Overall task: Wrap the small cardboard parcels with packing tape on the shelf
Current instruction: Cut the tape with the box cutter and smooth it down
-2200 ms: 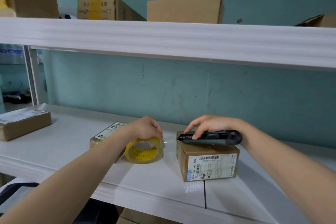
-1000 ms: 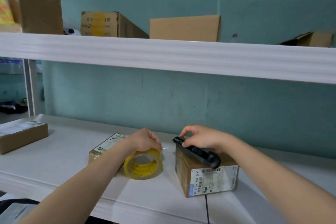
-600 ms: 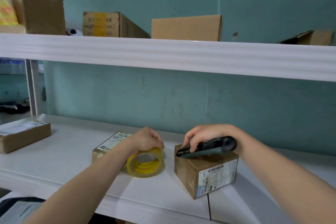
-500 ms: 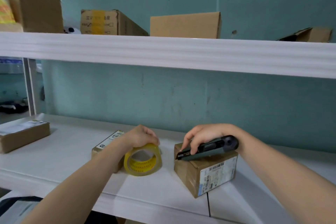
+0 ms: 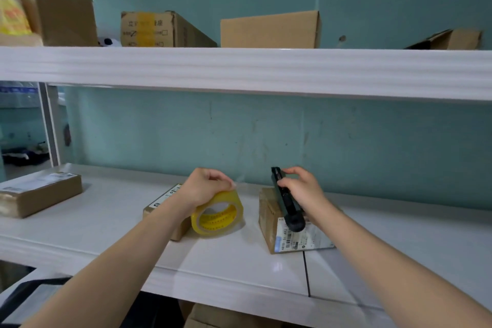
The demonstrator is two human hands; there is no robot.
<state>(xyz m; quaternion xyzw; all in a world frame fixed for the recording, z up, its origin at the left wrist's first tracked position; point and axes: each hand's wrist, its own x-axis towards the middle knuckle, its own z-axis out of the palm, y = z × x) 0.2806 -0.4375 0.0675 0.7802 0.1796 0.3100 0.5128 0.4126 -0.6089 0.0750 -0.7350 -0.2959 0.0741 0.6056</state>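
Observation:
A small cardboard parcel (image 5: pixel 269 217) with a white label stands on the white shelf (image 5: pixel 239 258). My right hand (image 5: pixel 300 189) grips a dark utility knife (image 5: pixel 286 204) above the parcel, its tip pointing away from me and upward. To the left, my left hand (image 5: pixel 205 186) holds the top of a yellow-cored roll of clear packing tape (image 5: pixel 218 217) standing on edge. A flat labelled parcel (image 5: pixel 165 198) lies behind the roll, partly hidden by my wrist.
Another flat taped parcel (image 5: pixel 40 193) lies at the shelf's far left. The upper shelf (image 5: pixel 245 72) carries several cardboard boxes. A teal wall closes the back. Boxes sit below the shelf's front edge.
My right hand has swung the knife from lying sideways across the parcel's top to pointing away and up. The left hand stays on the tape roll.

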